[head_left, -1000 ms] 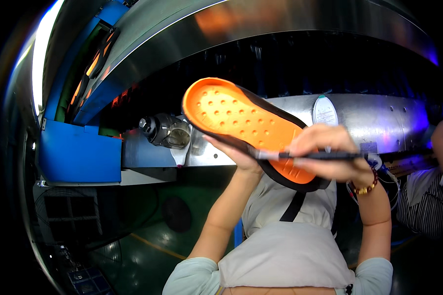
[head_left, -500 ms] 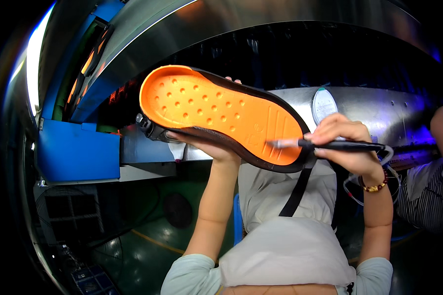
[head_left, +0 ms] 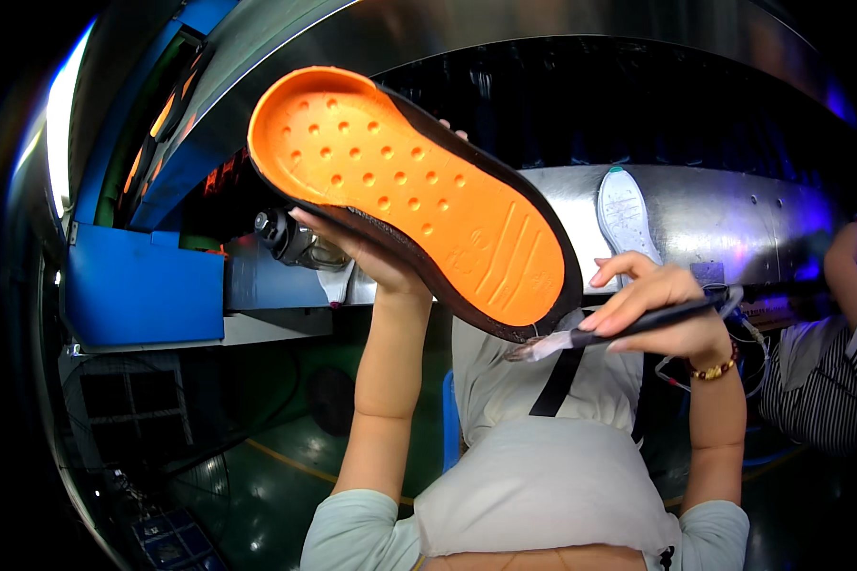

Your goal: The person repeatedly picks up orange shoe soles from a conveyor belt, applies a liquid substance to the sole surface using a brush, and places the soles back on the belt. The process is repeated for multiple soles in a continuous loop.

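Note:
My left hand (head_left: 376, 262) holds up a shoe sole (head_left: 419, 195) from beneath; its face is orange with small round dimples and grooves, and a dark rim runs around it. My right hand (head_left: 652, 309) grips a thin dark-handled brush (head_left: 628, 328). The brush's pale bristle tip touches the dark rim at the sole's lower right end. Both forearms rise from the lower edge over my light apron.
A curved steel conveyor housing (head_left: 733, 224) runs behind, with a white sole (head_left: 624, 214) lying on it. A blue box (head_left: 143, 285) sits at left beside a small metal fitting (head_left: 290, 238). Another person's arm and striped sleeve (head_left: 833, 357) are at far right.
The sole has swung left and closer, tilting up toward me. My right hand dropped slightly, and the brush tip now meets the sole's lower right rim.

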### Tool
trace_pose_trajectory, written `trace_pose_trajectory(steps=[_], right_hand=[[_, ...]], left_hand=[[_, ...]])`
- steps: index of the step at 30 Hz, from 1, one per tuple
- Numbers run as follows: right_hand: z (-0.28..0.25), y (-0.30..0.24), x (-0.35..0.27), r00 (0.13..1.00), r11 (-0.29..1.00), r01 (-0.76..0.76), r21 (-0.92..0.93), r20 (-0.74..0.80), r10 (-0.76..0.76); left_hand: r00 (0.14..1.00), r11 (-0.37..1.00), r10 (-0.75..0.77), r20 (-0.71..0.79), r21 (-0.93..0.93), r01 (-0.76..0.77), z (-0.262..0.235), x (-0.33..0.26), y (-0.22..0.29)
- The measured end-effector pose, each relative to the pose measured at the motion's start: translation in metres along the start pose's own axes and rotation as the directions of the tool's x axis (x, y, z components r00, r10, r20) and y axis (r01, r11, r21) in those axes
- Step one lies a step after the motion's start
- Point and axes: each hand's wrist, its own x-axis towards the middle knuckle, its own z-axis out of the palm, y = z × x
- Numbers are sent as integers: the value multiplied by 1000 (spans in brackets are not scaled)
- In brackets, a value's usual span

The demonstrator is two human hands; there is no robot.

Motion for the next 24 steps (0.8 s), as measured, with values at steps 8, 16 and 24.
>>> trace_pose_trajectory(steps=[8,16,24], right_hand=[[33,1,18,868,745,63,664,-405,288],[45,-12,10,922,976,77,-204,-359,-148],[53,-16,13,885,991,24,-135,-458,-84]], left_hand=[[966,947,34,255,-317,50,21,-44,-24],[996,920,-55,77,-383,80,14,-55,-19],[985,894,2,172,-443,75,4,-43,-20]])
